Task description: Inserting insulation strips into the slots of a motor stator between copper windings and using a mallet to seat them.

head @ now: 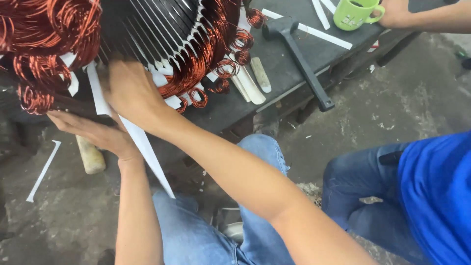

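A large motor stator (pixel 152 24) with dark slotted steel and coils of copper wire (pixel 44 44) fills the upper left. My right hand (pixel 128 91) presses against the stator's lower rim, fingers closed on a long white strip of insulation paper (pixel 142 147) that runs down from a slot. My left hand (pixel 93 131) lies flat, palm up, under the stator's edge, touching the same strip from below. More white paper strips (pixel 167 100) stick out among the copper loops.
A black mallet (pixel 301 59) and pale wooden wedges (pixel 255 81) lie on the dark bench (pixel 274 64). Another person in a blue shirt (pixel 436 191) sits at right, a hand on a green mug (pixel 354 13). A wooden handle (pixel 91 156) lies on the floor.
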